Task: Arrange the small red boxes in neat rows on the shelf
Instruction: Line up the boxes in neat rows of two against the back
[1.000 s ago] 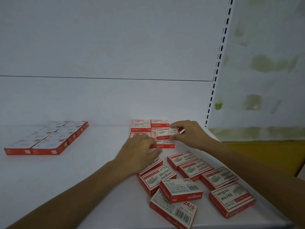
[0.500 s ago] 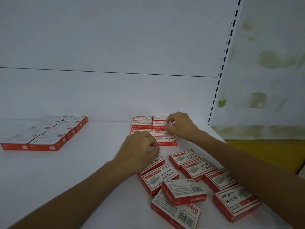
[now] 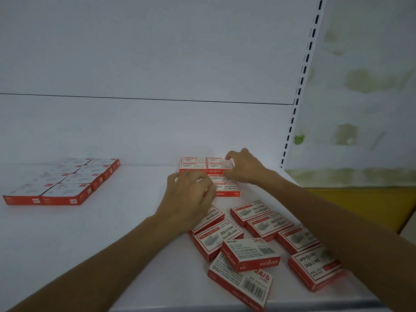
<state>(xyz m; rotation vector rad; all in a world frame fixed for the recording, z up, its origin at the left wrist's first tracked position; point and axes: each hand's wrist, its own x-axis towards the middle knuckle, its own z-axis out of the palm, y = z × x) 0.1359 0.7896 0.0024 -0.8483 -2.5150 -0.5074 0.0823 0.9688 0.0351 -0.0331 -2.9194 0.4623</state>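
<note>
Head view: small red boxes on a white shelf [image 3: 90, 233], both hands at the rear block [image 3: 227, 190].
The left hand [image 3: 189, 194], fingers bent, covers its front-left corner. The right hand [image 3: 244, 167] sets curled fingertips on its rear-right boxes. Neither grip can be told. The loose boxes [image 3: 265, 224] lie scattered nearer, and a second block [image 3: 67, 183] sits far left.

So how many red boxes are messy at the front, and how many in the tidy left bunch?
Loose small red cardboard boxes at the front: 8
Small red cardboard boxes in the tidy left block: 8
Total: 16. The middle block isn't counted; the left hand and right hand hide part of it.
</note>
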